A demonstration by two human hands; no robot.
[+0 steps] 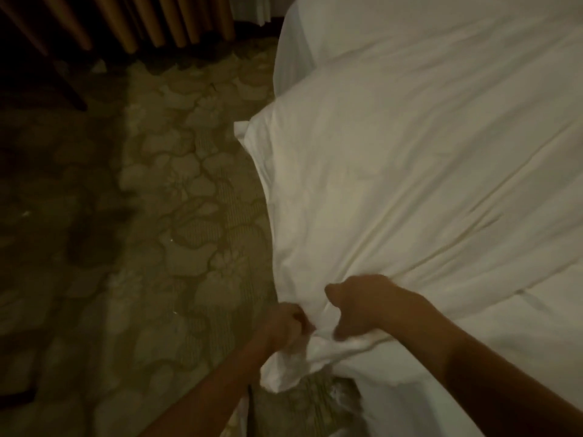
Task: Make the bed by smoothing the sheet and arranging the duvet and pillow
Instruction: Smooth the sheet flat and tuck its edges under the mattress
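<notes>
Left hand (285, 324) and right hand (366, 305) are close together at the near corner of the white duvet (394, 190). The fingers of both hands are clenched on bunched fabric, and a loose tail of it hangs below the left hand. The duvet lies across the bed (426, 33), with its left edge over the patterned carpet (142, 216). An orange curtain (176, 20) hangs beyond.
</notes>
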